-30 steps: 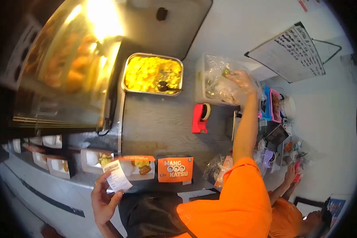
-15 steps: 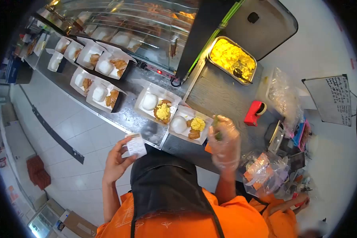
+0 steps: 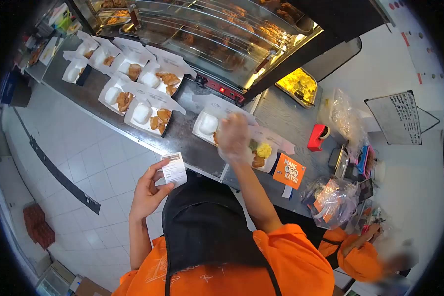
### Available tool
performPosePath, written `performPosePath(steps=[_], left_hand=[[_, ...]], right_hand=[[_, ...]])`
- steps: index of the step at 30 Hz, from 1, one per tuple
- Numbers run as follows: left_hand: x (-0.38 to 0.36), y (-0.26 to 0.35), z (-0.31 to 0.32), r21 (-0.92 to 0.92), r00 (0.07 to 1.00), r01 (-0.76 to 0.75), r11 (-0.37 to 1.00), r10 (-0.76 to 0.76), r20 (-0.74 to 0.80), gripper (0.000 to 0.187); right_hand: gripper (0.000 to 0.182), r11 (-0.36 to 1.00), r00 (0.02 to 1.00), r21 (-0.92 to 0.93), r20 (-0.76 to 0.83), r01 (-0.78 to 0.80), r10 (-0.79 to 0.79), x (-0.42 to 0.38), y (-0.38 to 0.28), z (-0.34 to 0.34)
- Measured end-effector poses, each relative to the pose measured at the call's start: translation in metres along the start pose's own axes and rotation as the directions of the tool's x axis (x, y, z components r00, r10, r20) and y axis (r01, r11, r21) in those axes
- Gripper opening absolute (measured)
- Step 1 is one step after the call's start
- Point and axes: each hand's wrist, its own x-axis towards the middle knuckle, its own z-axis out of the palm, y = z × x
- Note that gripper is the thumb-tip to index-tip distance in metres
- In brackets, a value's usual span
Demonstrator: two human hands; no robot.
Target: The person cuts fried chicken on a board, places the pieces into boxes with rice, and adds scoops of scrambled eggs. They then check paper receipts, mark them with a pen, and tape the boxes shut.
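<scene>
My left hand (image 3: 150, 190) grips a small printed paper receipt (image 3: 174, 168) between thumb and fingers. My right hand (image 3: 234, 138), in a clear plastic glove, is bunched over a white meal box (image 3: 198, 129) and partly blurred; whatever its fingers hold is hidden. That box shows a white mound of rice (image 3: 208, 124), while my hand covers most of its other food. Beside it, another meal box (image 3: 271, 160) contains yellow scrambled egg (image 3: 264, 150), browned fried pieces (image 3: 258, 161) and a bit of green garnish (image 3: 253, 145). My hand hides its rice.
Several open boxes of rice and fried pieces (image 3: 142, 113) line the counter to the left, before a glass display warmer (image 3: 207, 44). A tray of scrambled egg (image 3: 301, 86), a red tape dispenser (image 3: 317, 138) and an orange card (image 3: 288, 171) lie rightward. Another person (image 3: 360, 256) works at lower right.
My right hand has moved left from beside the right box to over the neighbouring one. Green garnish now shows in the right box. My left hand still holds the receipt. The view has shifted.
</scene>
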Motion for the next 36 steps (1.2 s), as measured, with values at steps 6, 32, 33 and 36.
performPosePath(steps=[6, 32, 33, 36], left_hand=[[0.0, 0.019, -0.003, 0.017, 0.988, -0.109, 0.994, 0.106, 0.114, 0.057], [-0.014, 0.029, 0.0, -0.1, 0.986, -0.119, 0.988, 0.129, 0.104, 0.064], [-0.012, 0.031, 0.002, -0.12, 0.983, -0.099, 0.988, 0.116, 0.143, 0.067], [-0.005, 0.046, 0.011, -0.071, 0.973, -0.106, 0.992, 0.119, 0.199, 0.075]], right_hand=[[0.025, 0.966, 0.979, -0.16, 0.028, 0.202, -0.2, -0.021, -0.021, 0.019], [0.031, 0.976, 0.86, -0.217, 0.496, -0.012, 0.121, 0.007, 0.023, 0.115], [0.033, 0.958, 0.833, -0.286, 0.529, -0.003, 0.161, 0.007, 0.02, 0.111], [0.033, 0.978, 0.794, -0.208, 0.593, -0.006, 0.131, 0.023, -0.003, 0.075]])
